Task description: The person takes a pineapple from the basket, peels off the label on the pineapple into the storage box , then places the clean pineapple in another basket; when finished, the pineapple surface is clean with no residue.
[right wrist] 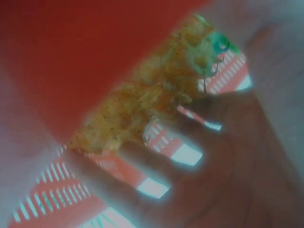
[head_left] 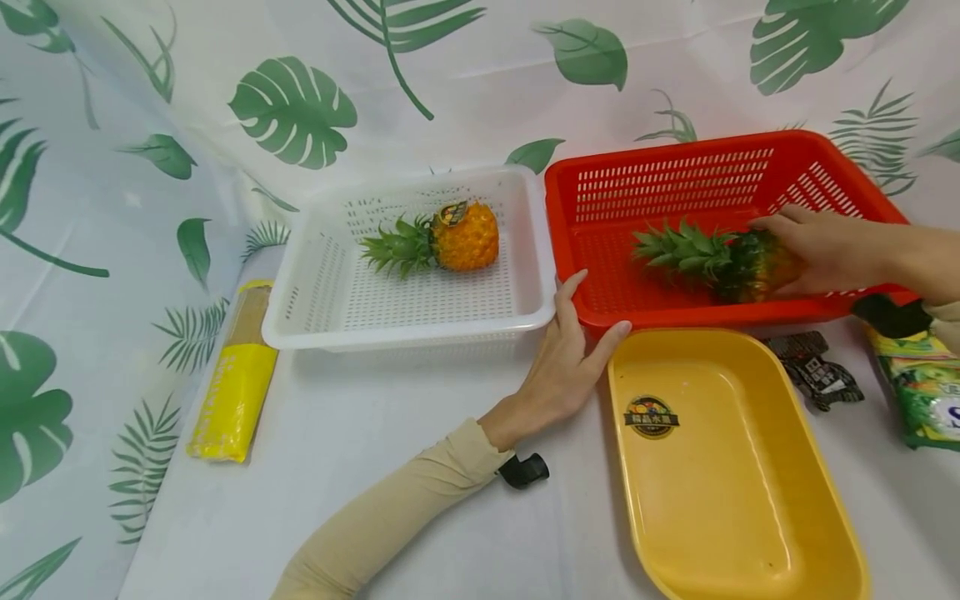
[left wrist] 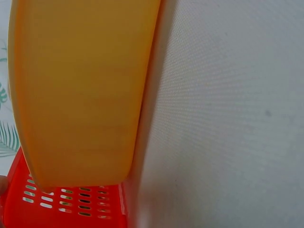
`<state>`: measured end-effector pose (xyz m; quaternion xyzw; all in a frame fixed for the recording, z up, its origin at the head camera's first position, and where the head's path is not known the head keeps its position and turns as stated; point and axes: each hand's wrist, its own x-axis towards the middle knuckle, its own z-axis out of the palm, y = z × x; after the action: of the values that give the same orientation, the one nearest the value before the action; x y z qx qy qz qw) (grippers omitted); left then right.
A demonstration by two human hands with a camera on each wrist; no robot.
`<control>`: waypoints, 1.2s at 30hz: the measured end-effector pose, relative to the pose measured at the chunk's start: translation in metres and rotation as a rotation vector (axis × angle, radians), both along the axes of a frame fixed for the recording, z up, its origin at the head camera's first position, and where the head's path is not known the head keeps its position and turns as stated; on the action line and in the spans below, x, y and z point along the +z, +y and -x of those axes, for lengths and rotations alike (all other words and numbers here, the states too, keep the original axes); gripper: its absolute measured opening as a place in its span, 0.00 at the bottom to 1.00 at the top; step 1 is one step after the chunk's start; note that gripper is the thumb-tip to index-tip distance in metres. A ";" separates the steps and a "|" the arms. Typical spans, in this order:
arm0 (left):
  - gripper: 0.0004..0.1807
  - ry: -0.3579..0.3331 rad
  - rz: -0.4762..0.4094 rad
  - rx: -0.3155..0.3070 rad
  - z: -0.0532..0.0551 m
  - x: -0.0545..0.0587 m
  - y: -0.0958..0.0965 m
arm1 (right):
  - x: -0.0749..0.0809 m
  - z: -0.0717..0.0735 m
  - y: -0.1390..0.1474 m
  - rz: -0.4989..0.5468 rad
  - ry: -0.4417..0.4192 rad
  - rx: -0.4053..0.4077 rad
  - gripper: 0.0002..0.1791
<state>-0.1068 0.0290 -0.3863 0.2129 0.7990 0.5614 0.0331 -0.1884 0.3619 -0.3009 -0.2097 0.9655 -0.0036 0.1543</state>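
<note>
In the head view my right hand (head_left: 832,250) reaches into the red basket (head_left: 675,317) and grips a pineapple (head_left: 738,267) by its body. Its leafy crown points left. The right wrist view shows my fingers along the pineapple's orange-yellow skin (right wrist: 137,104), partly hidden behind the red rim. My left hand (head_left: 558,367) has its fingers spread and touches the near left corner of the red basket, its thumb close to the yellow tub (head_left: 705,492). A second pineapple (head_left: 465,237), with a dark label, lies on its side in the white basket (head_left: 408,333).
A yellow packet (head_left: 232,400) lies left of the white basket. Beside the yellow tub are a dark crumpled wrapper (head_left: 821,375) and a green packet (head_left: 918,387). Both baskets stand against a leaf-patterned cloth (head_left: 450,108) at the back.
</note>
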 end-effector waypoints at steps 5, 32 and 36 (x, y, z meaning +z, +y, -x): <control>0.43 -0.004 0.000 0.001 0.000 0.000 0.000 | 0.002 -0.003 -0.005 -0.001 -0.002 0.002 0.51; 0.43 0.013 -0.004 0.002 -0.001 -0.001 0.000 | 0.007 -0.005 0.000 0.052 -0.004 0.026 0.54; 0.43 0.018 -0.002 0.000 0.000 -0.001 0.000 | 0.014 -0.006 -0.007 0.034 0.007 0.022 0.56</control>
<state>-0.1063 0.0290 -0.3871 0.2180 0.7987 0.5603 0.0259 -0.1825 0.3553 -0.2866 -0.2232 0.9634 -0.0177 0.1473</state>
